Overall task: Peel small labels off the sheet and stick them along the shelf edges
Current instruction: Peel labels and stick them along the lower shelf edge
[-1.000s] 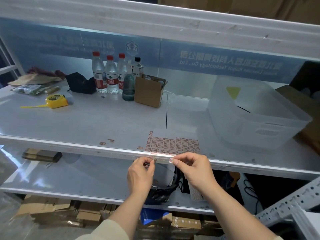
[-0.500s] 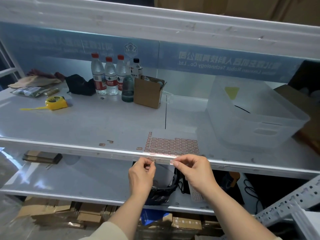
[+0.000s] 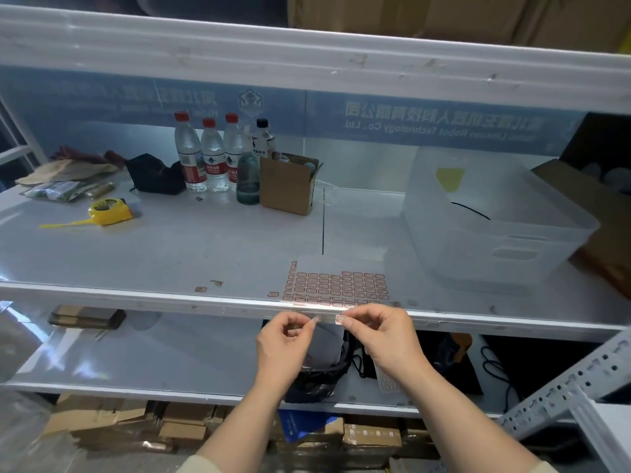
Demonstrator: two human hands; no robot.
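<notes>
White shelf edge, both hands pinching labels

The near rows of the label sheet blur into glare at the shelf edge. The right hand hides part of a black bag. Bottle label print is too small to read.

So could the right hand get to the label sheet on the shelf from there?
Probably yes. The right hand is at the shelf edge, and the label sheet lies just behind that edge with nothing between; the plastic bin stands off to the side.
</notes>
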